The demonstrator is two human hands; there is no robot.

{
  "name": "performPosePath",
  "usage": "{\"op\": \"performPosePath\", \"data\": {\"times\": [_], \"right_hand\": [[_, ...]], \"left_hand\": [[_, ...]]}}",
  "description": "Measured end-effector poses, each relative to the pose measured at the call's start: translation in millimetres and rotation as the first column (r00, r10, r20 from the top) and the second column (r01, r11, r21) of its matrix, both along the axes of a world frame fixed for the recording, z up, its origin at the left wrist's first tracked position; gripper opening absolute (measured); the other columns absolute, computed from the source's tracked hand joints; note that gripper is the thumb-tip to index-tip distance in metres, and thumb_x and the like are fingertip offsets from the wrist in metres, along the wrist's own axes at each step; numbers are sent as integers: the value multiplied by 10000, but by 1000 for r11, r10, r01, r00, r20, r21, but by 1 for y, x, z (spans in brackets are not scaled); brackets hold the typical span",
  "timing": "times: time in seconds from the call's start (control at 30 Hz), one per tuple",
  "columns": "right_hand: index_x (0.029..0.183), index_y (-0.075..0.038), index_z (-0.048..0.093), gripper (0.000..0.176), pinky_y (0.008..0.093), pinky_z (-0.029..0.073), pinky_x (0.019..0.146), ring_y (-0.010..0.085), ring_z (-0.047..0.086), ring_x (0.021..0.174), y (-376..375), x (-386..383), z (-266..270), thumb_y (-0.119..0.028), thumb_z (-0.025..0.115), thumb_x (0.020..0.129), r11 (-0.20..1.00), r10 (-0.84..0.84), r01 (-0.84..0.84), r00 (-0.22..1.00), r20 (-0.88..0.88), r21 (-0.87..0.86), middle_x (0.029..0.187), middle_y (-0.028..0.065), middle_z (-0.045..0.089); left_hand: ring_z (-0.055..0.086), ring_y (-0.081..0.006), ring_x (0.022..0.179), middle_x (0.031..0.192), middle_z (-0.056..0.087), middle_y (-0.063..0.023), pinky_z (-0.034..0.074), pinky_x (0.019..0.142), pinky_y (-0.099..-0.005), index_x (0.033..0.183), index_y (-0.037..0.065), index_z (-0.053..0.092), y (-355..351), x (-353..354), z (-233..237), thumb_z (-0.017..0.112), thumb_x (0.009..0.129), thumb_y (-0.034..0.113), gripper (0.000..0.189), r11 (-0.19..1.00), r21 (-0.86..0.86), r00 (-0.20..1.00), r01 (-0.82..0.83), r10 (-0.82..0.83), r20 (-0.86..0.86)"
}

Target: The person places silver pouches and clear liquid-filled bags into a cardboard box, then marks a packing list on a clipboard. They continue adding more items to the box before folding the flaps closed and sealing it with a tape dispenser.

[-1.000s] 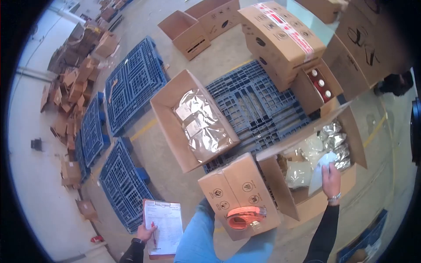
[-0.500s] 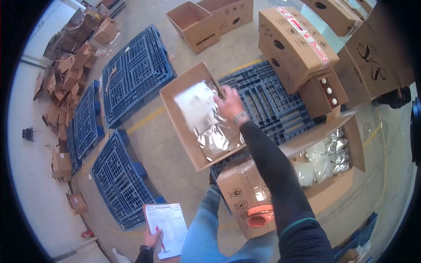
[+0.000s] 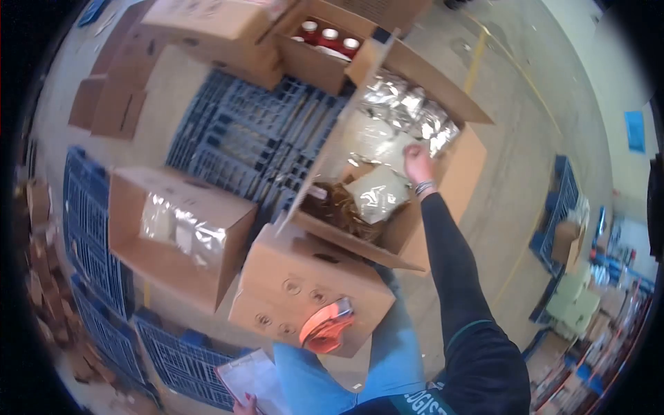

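Note:
In the head view, my right hand [image 3: 418, 163] reaches into a large open carton [image 3: 443, 200] and touches a white packet [image 3: 398, 153] with closed fingers. Silver foil packets [image 3: 413, 109] lie along the carton's far side, and a clear-wrapped packet [image 3: 379, 192] lies nearer. At the bottom edge, my left hand [image 3: 245, 406] holds a clipboard [image 3: 257, 380] with paper. A closed carton [image 3: 311, 277] between them bears an orange tape dispenser [image 3: 328, 326].
A second open carton [image 3: 181, 232] with shiny packets lies at the left. Blue pallets [image 3: 256, 131] spread behind and left. A box holds red bottles with white caps [image 3: 330, 34]. Shelving and more boxes stand at the lower right.
The view has turned right. My right hand has left the packets in the other open carton and is now in the large carton. My left hand still has the clipboard.

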State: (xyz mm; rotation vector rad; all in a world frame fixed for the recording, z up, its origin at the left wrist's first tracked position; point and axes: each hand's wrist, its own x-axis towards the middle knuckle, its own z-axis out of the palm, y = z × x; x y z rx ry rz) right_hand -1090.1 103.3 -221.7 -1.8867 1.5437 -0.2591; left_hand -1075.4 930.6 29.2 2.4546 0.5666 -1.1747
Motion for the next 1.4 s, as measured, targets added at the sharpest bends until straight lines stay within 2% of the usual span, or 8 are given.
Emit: {"op": "performPosePath", "data": {"times": [0.33, 0.47, 0.53, 0.6, 0.77, 1.0, 1.27, 1.4], "right_hand": [[1308, 116, 589, 1040, 460, 431, 1096, 428, 590, 1253, 61, -85, -176, -794, 546, 809, 829, -330, 520, 751, -572, 205, 1372, 318, 571], [1137, 124, 675, 831, 440, 467, 1051, 479, 606, 1180, 55, -95, -185, -658, 500, 917, 916, 206, 6, 851, -483, 400, 1185, 351, 648], [1075, -1, 720, 453, 574, 528, 875, 433, 696, 951, 55, -96, -187, -335, 417, 1026, 753, 642, -585, 550, -534, 303, 1043, 241, 724], [1038, -52, 701, 243, 551, 532, 802, 398, 662, 819, 70, -87, -143, -181, 527, 927, 525, 697, -823, 562, -445, -216, 811, 159, 687], [1065, 31, 698, 231, 454, 495, 862, 386, 643, 966, 115, 34, 151, -142, 588, 960, 776, 624, -629, 777, 78, 51, 1041, 217, 669], [1085, 39, 685, 196, 391, 531, 857, 392, 673, 992, 218, 203, 304, -64, 653, 921, 337, 872, -939, 288, 396, -60, 1135, 226, 685], [1023, -16, 651, 174, 439, 583, 704, 359, 704, 803, 459, 328, 153, -78, 583, 874, 66, 996, -976, 53, 68, -207, 1180, 179, 665], [1127, -65, 650, 304, 452, 560, 770, 317, 686, 919, 560, 289, 169, -201, 641, 855, -557, 810, -787, -586, 37, -265, 1173, 154, 630]], "left_hand": [[534, -344, 1293, 1411, 576, -215, 414, 1085, -446, 1457, -22, 485, -43, 25, 11, 735, 891, 454, 781, 969, 221, 971, 108, -55, -232], [584, -307, 1179, 1300, 620, -185, 460, 1010, -426, 1382, -32, 524, -56, 18, 0, 751, 859, 375, 700, 995, 99, 993, -22, 33, -115], [665, -200, 953, 1084, 699, -108, 538, 874, -364, 1232, -43, 606, -14, 5, -14, 790, 817, 131, 487, 982, -18, 982, -188, 188, 24], [679, -180, 902, 987, 736, -107, 547, 835, -340, 1129, -53, 664, -46, 12, 3, 813, 813, 185, 422, 999, 35, 995, -31, 28, 97], [708, -206, 944, 1033, 746, -147, 553, 853, -356, 1131, -41, 684, -9, -4, 0, 813, 814, 203, 421, 985, 80, 988, -151, 147, 52], [704, -209, 981, 1065, 748, -134, 549, 877, -363, 1156, -34, 693, 35, -25, -21, 789, 846, 179, 389, 961, -42, 958, -273, 275, 80], [699, -208, 992, 1093, 743, -138, 546, 884, -368, 1181, -54, 674, 75, -50, -27, 781, 860, 170, 405, 902, -132, 893, -411, 428, 139], [704, -220, 997, 1109, 741, -150, 544, 892, -371, 1183, -49, 674, 68, -41, -16, 780, 859, 164, 403, 920, -25, 910, -391, 390, 140]]}}
